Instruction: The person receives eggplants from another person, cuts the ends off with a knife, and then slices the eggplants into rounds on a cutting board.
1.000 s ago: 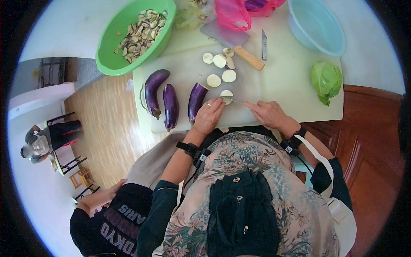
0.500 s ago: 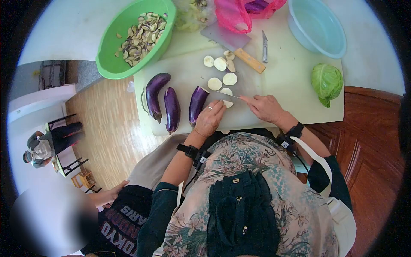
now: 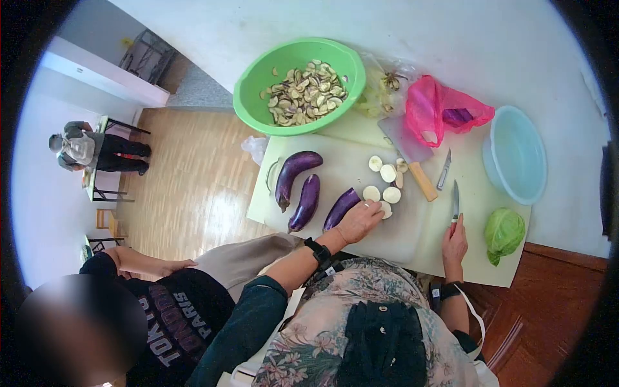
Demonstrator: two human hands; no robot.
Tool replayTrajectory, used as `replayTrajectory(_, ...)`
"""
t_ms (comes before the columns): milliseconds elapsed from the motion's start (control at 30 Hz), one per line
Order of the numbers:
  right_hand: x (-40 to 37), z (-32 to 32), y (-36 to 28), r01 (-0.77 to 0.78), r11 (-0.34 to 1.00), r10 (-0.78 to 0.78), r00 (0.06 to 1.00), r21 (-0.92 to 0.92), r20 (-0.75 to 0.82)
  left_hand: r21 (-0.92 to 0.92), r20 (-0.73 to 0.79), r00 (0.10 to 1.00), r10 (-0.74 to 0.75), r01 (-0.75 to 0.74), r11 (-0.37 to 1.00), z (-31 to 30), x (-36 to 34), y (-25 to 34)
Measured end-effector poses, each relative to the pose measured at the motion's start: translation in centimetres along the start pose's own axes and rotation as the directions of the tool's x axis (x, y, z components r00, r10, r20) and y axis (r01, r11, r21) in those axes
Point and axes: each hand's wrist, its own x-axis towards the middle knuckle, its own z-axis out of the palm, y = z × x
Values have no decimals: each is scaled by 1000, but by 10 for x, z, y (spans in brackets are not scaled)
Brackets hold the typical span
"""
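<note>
My right hand (image 3: 455, 242) is closed around the red handle of a small knife (image 3: 456, 205), its blade pointing away from me over the right of the table. My left hand (image 3: 361, 222) has its fingers bent together on a white eggplant slice (image 3: 387, 210) on the cutting board. Beside that hand lies a cut eggplant (image 3: 340, 208), its end partly behind the fingers. Several round slices (image 3: 388, 173) are spread just beyond. Two whole purple eggplants, one curved (image 3: 295, 173) and one straighter (image 3: 305, 201), rest on the board's left.
A green basin (image 3: 248, 116) of cut pieces stands at the back left. Behind the slices are a cleaver (image 3: 423, 181), a folding knife (image 3: 444, 169) and a pink bag (image 3: 422, 106). A blue basin (image 3: 516, 155) and a cabbage (image 3: 505, 232) sit right. A person (image 3: 174, 303) is close on my left.
The knife has moved right, away from the slices, and now points away from me. My left hand stays by the cut eggplant, its fingers on a slice. The camera view has shifted.
</note>
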Motion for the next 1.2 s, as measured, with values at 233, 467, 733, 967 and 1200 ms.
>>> replayTrajectory(233,29,-11,-7,126,989,-133,986,-76,-103,16,-105,993,45,-44,999,2,-4,-9)
replayTrajectory(467,63,0,-86,387,908,-393,920,160,7,116,-74,997,-38,46,992,-10,-2,-7)
replayTrajectory(733,105,19,-106,379,925,-367,885,17,287,179,-157,977,-148,175,968,-8,3,-16)
replayTrajectory(967,108,8,-113,210,959,-268,896,192,354,262,-95,974,-205,223,939,-3,15,-16)
replayTrajectory(1200,53,-59,-102,-351,509,-208,836,786,508,76,-61,951,-305,309,948,-17,19,-13)
